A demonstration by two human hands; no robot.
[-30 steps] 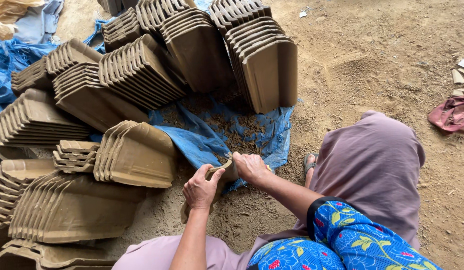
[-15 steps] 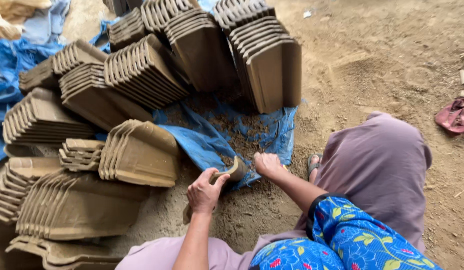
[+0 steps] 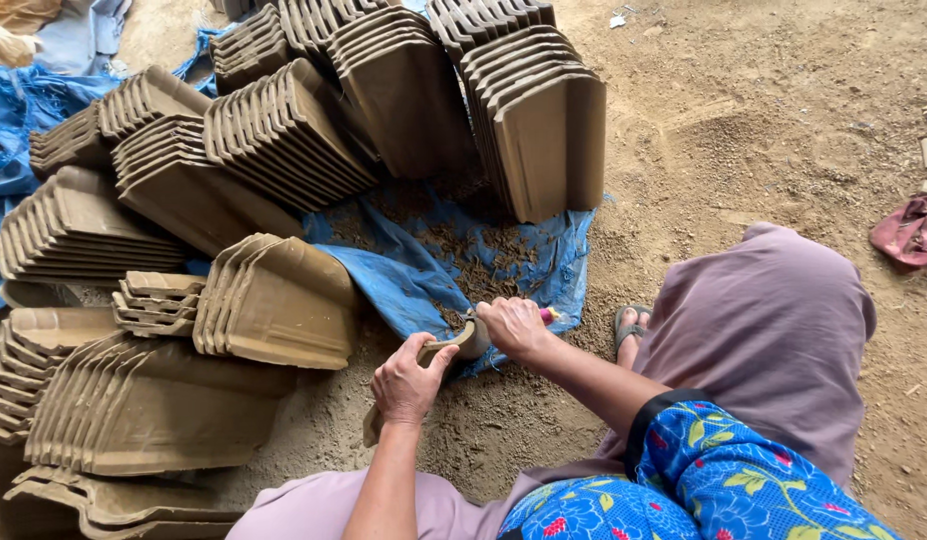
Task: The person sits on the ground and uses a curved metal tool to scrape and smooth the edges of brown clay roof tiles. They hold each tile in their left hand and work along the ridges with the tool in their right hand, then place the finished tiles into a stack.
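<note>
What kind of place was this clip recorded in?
Probably a small clay roof-tile yard, at ground level. Stacks of unfired brown tiles lean in rows on a dirt floor, over a blue tarp strewn with clay scraps. The left hand steadies one tile while the right hand grips a small tool.

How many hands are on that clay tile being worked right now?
2: the left hand grips the clay tile from below-left, and the right hand holds a small tool at its top end.
</note>
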